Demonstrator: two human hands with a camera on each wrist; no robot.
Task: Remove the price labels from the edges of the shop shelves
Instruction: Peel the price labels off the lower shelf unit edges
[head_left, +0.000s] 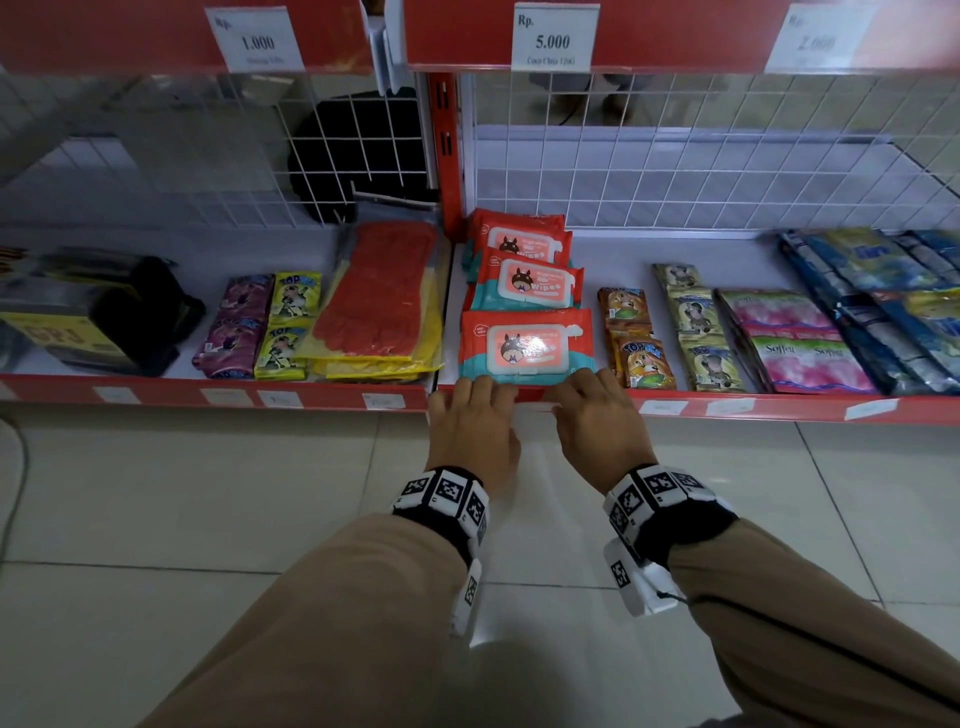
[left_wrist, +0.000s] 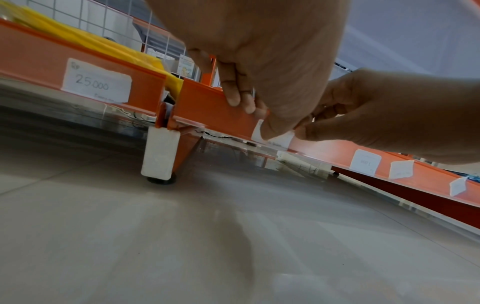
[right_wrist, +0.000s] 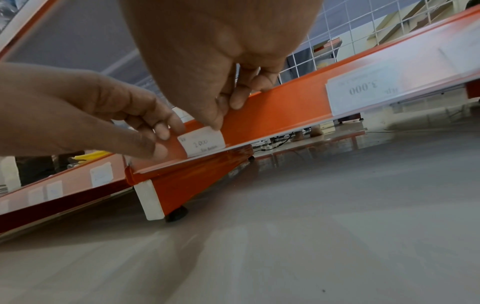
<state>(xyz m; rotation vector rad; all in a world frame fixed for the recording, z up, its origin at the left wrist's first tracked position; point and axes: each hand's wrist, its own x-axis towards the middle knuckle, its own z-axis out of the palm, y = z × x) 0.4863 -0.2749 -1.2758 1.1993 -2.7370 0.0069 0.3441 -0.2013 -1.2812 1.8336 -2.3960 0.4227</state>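
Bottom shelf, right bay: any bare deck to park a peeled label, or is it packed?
Bare patch: white deck behind the orange sachets, between the wipes packs and olive sachets, back to the wire grid. Right of that, sachet and blue packs crowd the deck. Front edge is taken: left hand and right hand work a label.

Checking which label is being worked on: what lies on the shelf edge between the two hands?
One small white price label reading 2.000, between the left hand and right hand; the right wrist view shows it.
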